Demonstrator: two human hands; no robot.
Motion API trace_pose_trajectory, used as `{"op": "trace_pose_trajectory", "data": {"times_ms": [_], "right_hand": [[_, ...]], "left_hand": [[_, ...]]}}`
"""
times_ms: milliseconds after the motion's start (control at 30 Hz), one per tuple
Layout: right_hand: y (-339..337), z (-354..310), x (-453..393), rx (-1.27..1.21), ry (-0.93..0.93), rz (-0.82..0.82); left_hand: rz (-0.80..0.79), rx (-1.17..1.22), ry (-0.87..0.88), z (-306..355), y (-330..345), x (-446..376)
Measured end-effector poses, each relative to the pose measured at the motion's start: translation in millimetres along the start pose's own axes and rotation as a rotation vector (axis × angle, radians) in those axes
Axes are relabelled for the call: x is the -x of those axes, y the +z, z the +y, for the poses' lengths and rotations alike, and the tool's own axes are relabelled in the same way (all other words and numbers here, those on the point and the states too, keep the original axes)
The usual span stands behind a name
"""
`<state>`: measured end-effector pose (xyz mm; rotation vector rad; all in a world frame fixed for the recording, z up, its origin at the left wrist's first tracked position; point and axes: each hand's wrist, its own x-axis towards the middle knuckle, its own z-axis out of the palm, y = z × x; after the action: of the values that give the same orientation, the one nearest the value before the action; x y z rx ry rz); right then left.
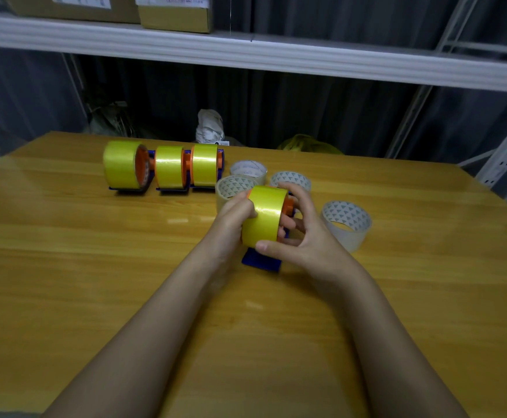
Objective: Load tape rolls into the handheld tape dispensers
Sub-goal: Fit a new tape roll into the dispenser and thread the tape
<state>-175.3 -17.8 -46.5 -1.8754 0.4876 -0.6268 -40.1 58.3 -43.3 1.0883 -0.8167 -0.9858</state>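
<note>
A wooden table (65, 267) carried three loaded blue dispensers (168, 170) in a row at the back, with four clear tape rolls (346, 223) beside them.

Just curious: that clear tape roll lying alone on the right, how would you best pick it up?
Come from above: the clear tape roll lies flat, hole up. Pinch its wall, one finger in the core, thumb outside, on the near right side away from the right hand.

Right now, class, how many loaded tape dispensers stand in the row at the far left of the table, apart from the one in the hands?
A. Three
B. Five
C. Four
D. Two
A: three loaded tape dispensers with yellow rolls stand side by side on the table.
</note>
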Motion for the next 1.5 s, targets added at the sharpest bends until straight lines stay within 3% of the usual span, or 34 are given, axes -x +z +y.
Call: {"op": "trace_pose_trajectory", "data": {"times_ms": [100,233,467,733,1000,1200,1333,1500], "right_hand": [[-1.4,-1.8,1.9,0.035,-0.021,0.003],[-1.8,-3.8,2.4,0.096,-0.020,0.052],[-2.2,-7.4,2.4,0.090,0.037,0.115],[0.0,-6.1,2.9,0.043,-0.034,0.109],[-0.6,-8.5,3.9,0.096,-0.018,0.104],[-0.3,-9.0,3.8,0.088,-0.016,0.109],[0.5,-8.0,3.1,0.116,-0.020,0.106],[-0.9,-6.5,2.6,0.139,-0.030,0.107]], "left_hand": [[-0.035,0.018,0.007,-0.3,-0.7,-0.1],[0.041,-0.009,-0.005,1.0,0.8,-0.6],[0.059,-0.095,0.005,4.3,2.0,2.0],[0.077,-0.085,-0.023,5.2,-0.6,-0.5],[-0.012,-0.154,0.059,4.0,-3.4,-1.5],[-0.069,0.022,0.075,5.2,-1.9,2.7],[-0.021,-0.026,0.087,6.8,-0.3,0.8],[-0.111,-0.042,0.170,5.0,-1.0,3.1]]}}
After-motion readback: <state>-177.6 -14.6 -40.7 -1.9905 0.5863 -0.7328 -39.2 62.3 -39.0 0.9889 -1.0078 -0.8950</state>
